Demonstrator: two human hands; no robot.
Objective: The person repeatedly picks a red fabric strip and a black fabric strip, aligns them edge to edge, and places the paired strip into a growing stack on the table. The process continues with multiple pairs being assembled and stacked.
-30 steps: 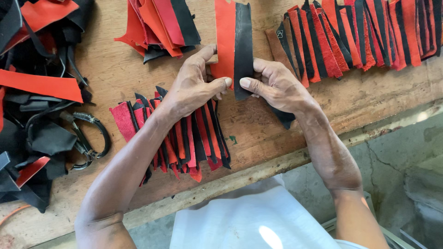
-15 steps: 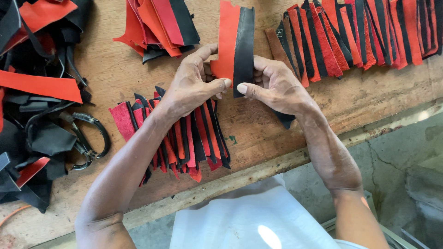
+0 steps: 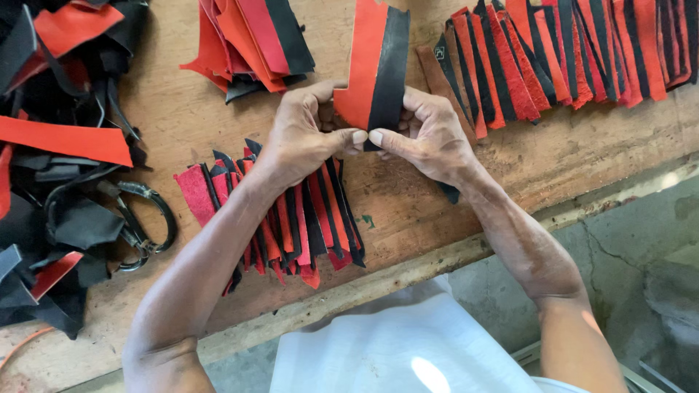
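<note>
Two hands pinch a red strip and a black strip side by side, edges touching, maybe to line them up. The left hand grips the red one, the right hand the black. The strips look flat and leathery, standing up over the worn wooden table. Under the left hand lies a fanned pile of red and black strips. Beyond the hands lies a long row of them.

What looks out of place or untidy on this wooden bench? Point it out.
Nothing looks damaged. The loose heap of black and red leather scraps at the left edge is jumbled, half burying the metal shears. The paired strips below the left hand lie fanned in order.
</note>
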